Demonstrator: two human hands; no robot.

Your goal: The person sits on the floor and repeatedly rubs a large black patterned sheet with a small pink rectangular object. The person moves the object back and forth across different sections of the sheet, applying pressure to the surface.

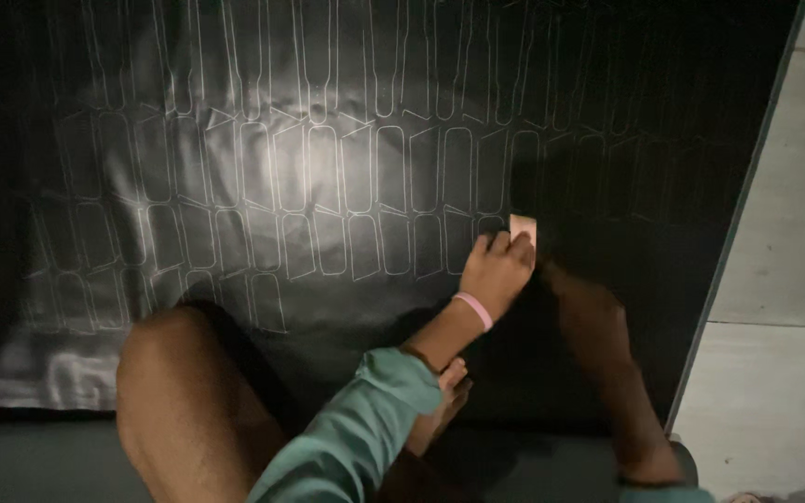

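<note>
Nearest, at 7 o'clock, one bare knee (174,373) rises from the bottom edge, and one bare foot (440,410) shows just right of it at 6 o'clock. One teal sleeve (351,428) runs up from the bottom toward the middle and ends at a wrist wearing one pink band (473,310).

Beyond the band, at about 4 o'clock from the picture's centre, the left hand (496,270) lies with its fingers curled down; its grip is closed on one small pale, flat rectangular template (523,227), pinning it flat on the sheet. The right hand (552,270) comes in just beside it from 5 o'clock, dark and blurred; it is against the template's right edge, but whether its grip is closed or holds anything cannot be told. Two hands in all, both the person's own.

Under everything lies one large black sheet (607,121) spread on the floor, covered in several rows of thin pale outlines (328,177) of the same long rounded shape, too many to count surely. At 3 o'clock, past the sheet's right edge, pale floor tiles (784,233) show.
</note>
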